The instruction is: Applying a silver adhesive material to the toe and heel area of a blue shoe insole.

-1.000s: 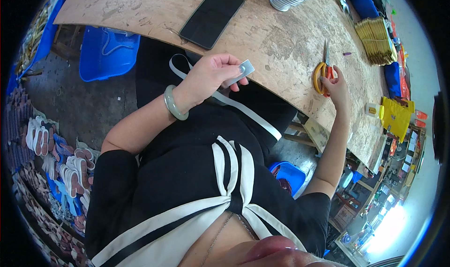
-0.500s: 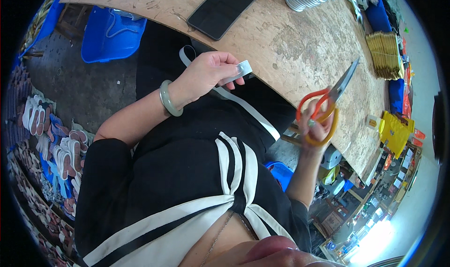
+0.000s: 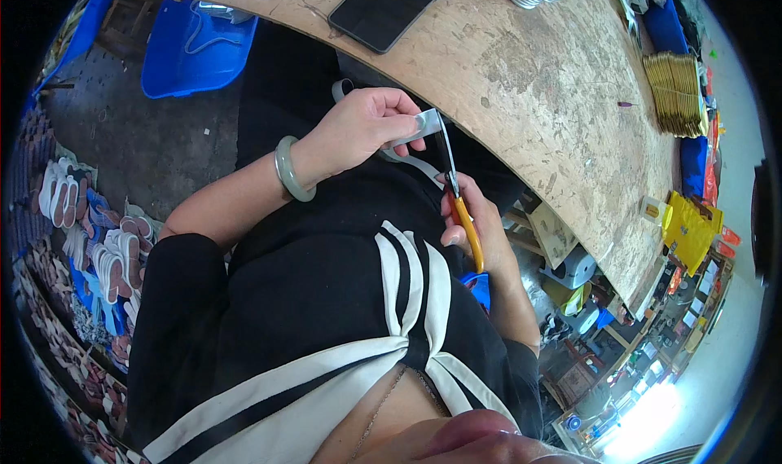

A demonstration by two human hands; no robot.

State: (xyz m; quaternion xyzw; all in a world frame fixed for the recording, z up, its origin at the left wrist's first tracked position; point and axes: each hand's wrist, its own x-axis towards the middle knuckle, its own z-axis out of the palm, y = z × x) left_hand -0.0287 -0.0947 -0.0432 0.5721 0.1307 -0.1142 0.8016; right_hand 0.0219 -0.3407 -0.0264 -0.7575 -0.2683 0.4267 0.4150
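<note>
2 hands (image 3: 362,130) (image 3: 486,219), 1 pair of scissors (image 3: 460,208)

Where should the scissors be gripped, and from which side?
I'd take the scissors by the yellow handle, from the person's right, where the right hand holds them. The handle end points toward the body and the blades away, tips close to the pale strip in the left hand, so gripping the blades looks unwise.

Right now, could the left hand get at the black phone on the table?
Probably yes: nothing visible blocks the way from the left hand to the phone, though that hand is pinching a pale strip.
</note>
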